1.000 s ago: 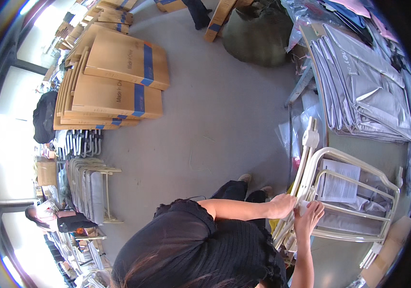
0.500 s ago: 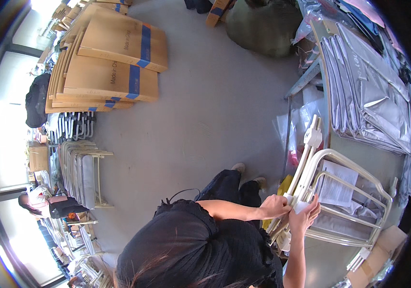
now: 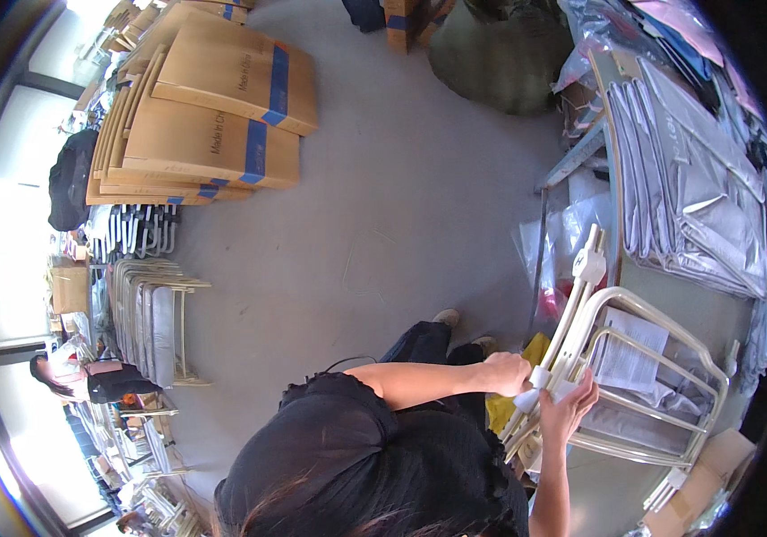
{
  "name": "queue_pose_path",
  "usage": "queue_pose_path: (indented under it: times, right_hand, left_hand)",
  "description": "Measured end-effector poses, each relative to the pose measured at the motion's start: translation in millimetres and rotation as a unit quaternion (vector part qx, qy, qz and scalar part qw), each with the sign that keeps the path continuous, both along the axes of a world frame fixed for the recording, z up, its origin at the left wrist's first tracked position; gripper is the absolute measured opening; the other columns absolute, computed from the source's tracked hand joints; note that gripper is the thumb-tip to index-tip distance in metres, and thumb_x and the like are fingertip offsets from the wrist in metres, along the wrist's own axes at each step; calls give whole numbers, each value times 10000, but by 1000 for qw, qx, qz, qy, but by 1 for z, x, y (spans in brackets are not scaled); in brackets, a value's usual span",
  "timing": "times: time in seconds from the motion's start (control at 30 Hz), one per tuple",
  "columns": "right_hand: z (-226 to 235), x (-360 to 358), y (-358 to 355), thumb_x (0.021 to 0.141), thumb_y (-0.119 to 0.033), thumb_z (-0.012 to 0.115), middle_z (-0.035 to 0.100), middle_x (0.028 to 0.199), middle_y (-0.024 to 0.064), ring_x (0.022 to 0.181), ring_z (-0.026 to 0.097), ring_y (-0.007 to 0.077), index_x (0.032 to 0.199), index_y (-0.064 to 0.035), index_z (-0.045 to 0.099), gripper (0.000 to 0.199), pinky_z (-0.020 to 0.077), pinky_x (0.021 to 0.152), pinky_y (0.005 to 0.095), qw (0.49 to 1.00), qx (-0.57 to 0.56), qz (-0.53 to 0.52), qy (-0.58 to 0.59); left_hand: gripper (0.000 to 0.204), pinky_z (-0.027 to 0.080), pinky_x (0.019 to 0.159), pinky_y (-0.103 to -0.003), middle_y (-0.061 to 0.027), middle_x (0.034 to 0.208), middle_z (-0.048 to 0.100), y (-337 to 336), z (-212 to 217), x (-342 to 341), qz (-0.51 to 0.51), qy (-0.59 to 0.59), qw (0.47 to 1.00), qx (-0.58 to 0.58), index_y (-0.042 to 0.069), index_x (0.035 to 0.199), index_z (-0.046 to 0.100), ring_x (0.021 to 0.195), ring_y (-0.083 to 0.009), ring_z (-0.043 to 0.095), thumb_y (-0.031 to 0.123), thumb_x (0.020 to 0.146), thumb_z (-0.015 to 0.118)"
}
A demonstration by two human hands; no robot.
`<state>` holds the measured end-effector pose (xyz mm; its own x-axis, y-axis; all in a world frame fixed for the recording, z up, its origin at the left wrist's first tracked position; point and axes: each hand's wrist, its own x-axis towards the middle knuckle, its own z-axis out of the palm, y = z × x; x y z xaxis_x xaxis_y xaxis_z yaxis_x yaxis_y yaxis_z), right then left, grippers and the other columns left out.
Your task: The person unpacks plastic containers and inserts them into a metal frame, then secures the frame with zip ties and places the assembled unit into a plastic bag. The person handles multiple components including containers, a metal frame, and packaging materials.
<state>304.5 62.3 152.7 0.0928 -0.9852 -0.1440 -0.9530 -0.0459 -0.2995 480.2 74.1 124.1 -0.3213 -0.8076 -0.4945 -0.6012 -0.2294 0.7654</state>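
A folded cream metal tube frame (image 3: 612, 300) with white plastic joints leans at a slant at the right, against the worktable. My left hand (image 3: 506, 373) is closed in a fist just left of a white plastic joint (image 3: 540, 377) on the tubes. Whatever its fingers may hold is hidden. My right hand (image 3: 568, 404) wraps round the tubes beside that joint, thumb on the near side and fingers on the far side. A printed white sheet (image 3: 631, 351) and folded grey fabric (image 3: 634, 425) lie within the frame's loops.
Folded grey fabric covers (image 3: 688, 179) are stacked on the worktable at right. Flat brown cartons (image 3: 213, 143) with blue bands are piled at upper left, above stacked tube frames (image 3: 155, 313). A dark green bulging sack (image 3: 500, 58) stands at the top. Another person (image 3: 110, 380) is at far left.
My left hand has drawn back slightly left and up from the white joint, leaving it more exposed. My right hand keeps its hold on the frame. The view has shifted slightly.
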Motion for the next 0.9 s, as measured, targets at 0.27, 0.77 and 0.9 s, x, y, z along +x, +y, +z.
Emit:
queue_pose_path:
  times: [0.27, 0.77, 0.9]
  right_hand:
    - [17, 13, 9, 744, -174, 708, 402, 1227, 208, 1159, 435, 397, 1337, -43, 289, 738, 385, 960, 452, 999, 19, -22, 30]
    - [31, 28, -11, 690, -211, 733, 494, 1238, 239, 1168, 470, 409, 1452, -112, 169, 954, 397, 970, 481, 973, 154, -171, -2]
    - [27, 28, -8, 672, -244, 761, 499, 1215, 237, 1128, 498, 412, 1450, -127, 159, 991, 418, 947, 472, 968, 167, -179, 45]
  left_hand:
    - [176, 557, 745, -313, -146, 980, 666, 4, 35, -50, -159, -127, 969, -143, -33, 920, 653, 893, -198, 669, 89, 798, 612]
    - [318, 497, 595, -421, -206, 677, 609, 17, -35, -52, 270, 130, 954, 28, 19, 716, 664, 640, -364, 626, 328, 779, 618]
    - [293, 479, 563, -409, -199, 628, 587, 16, -30, -50, 259, 115, 959, -4, -7, 662, 615, 588, -351, 610, 269, 757, 603]
